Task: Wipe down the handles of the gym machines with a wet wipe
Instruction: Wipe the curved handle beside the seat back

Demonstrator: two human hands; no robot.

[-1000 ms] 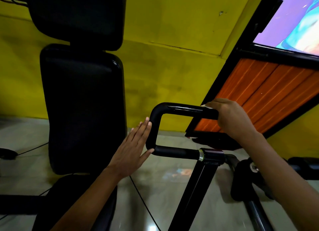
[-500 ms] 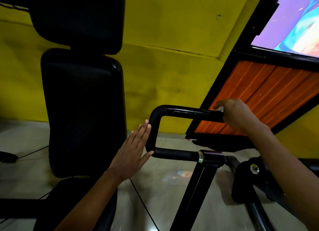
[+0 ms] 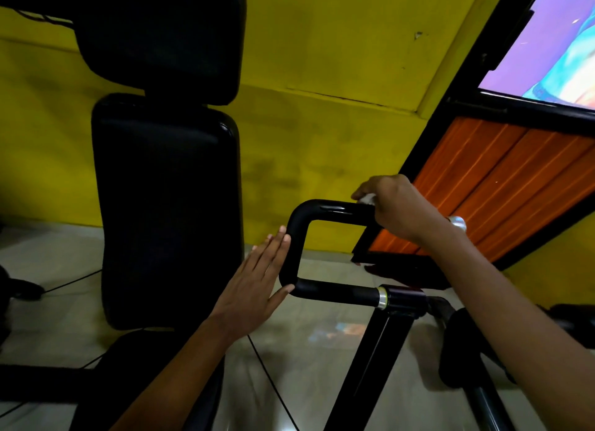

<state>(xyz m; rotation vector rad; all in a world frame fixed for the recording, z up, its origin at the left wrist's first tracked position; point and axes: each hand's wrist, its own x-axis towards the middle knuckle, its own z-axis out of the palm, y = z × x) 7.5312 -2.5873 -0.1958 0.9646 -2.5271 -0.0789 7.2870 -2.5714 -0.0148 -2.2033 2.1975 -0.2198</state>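
Two forearms enter from bottom edge. Left hand [image 3: 257, 279] flat, fingers straight, pressed against outer bend of black U-shaped handle [image 3: 294, 237]; grip wide open, holding nothing. Right hand [image 3: 397, 208] curled over handle's upper bar, grip closed around white wet wipe [image 3: 367, 199], only scrap showing at fingertips. Handle's lower bar joins black post [image 3: 363, 366] via silver ring. Beyond: two black pads [image 3: 167, 205] stacked left, glossy tile floor [image 3: 322, 327], one orange slatted panel [image 3: 502, 186] right, yellow wall [image 3: 322, 44], one lit screen [image 3: 557, 44] top right.

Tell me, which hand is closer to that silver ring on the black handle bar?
Left. The left hand lies flat against the handle's bend, with its thumb on the lower bar leading to the silver ring. The right hand grips the upper bar, higher up.
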